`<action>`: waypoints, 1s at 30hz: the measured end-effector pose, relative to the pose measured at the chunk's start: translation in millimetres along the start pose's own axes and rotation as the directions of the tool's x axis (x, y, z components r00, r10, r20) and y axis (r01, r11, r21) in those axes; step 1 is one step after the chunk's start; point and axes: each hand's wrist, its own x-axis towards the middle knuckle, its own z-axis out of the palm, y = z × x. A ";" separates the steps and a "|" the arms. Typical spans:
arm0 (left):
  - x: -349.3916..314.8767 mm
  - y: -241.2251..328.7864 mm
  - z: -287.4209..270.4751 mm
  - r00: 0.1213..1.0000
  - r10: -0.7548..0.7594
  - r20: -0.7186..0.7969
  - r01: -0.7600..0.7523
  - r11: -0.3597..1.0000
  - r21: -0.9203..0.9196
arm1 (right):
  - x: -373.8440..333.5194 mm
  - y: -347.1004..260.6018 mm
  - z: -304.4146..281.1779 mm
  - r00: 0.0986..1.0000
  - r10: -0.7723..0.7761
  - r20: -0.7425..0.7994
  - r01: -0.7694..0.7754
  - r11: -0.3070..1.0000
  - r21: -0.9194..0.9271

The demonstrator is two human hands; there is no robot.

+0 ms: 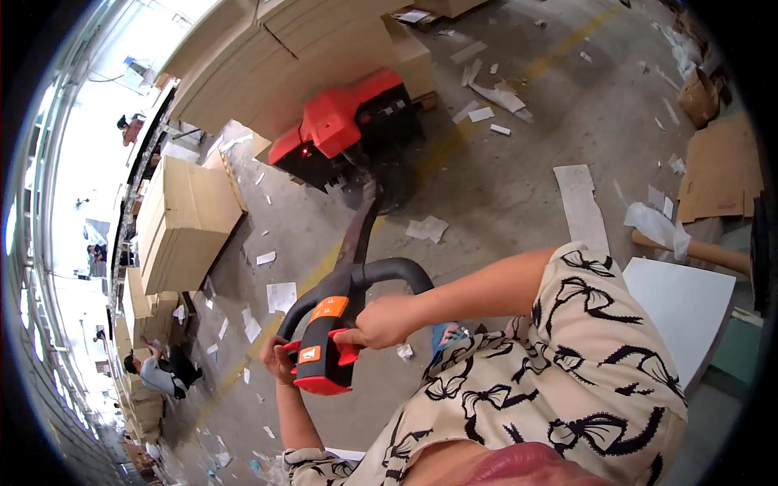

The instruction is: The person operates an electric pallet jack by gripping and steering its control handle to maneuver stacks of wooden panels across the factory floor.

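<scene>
Both my hands are on the control handle point(328, 340) of a red and black electric pallet truck point(332, 121). My left hand point(279, 360) is closed around the left side of the handle's head, by a red control. From the right, my right hand point(386, 321) grips the head, with its fingers at the other red control. The black tiller arm point(356, 231) runs from the handle to the truck's body. Large stacked cardboard sheets point(275, 65) stand directly behind the truck body; its forks are hidden.
More cardboard stacks point(182, 227) stand on the left, where a person point(166, 371) is bent near them. Paper scraps point(425, 229) litter the concrete floor, marked with a yellow line point(559, 53). Flattened cardboard point(717, 170), a cardboard tube point(697, 251) and a white board point(677, 312) are at right.
</scene>
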 end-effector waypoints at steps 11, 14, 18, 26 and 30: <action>58.0 -135.1 -68.1 0.931 0.364 0.015 -0.361 0.914 0.186 | 87.0 -70.8 -1.9 0.999 -0.050 0.021 0.042 0.953 0.299; 84.9 -166.0 -78.6 1.000 0.006 -0.014 -0.008 0.989 -0.148 | 132.2 -76.9 9.1 0.992 -0.078 -0.098 0.107 0.935 0.338; 122.1 -229.2 -92.4 0.905 -0.404 0.129 0.423 0.836 -0.350 | 179.4 -88.1 3.4 0.990 -0.065 -0.123 0.105 0.930 0.351; 208.3 -300.2 -83.0 0.890 -0.377 0.256 0.451 0.804 -0.386 | 243.4 -92.0 -26.8 0.940 -0.081 -0.330 0.118 0.988 0.094; 235.3 -281.4 -63.3 0.884 -0.338 0.322 0.438 0.839 -0.322 | 238.8 -79.5 -51.4 0.922 -0.028 -0.386 0.023 1.000 -0.016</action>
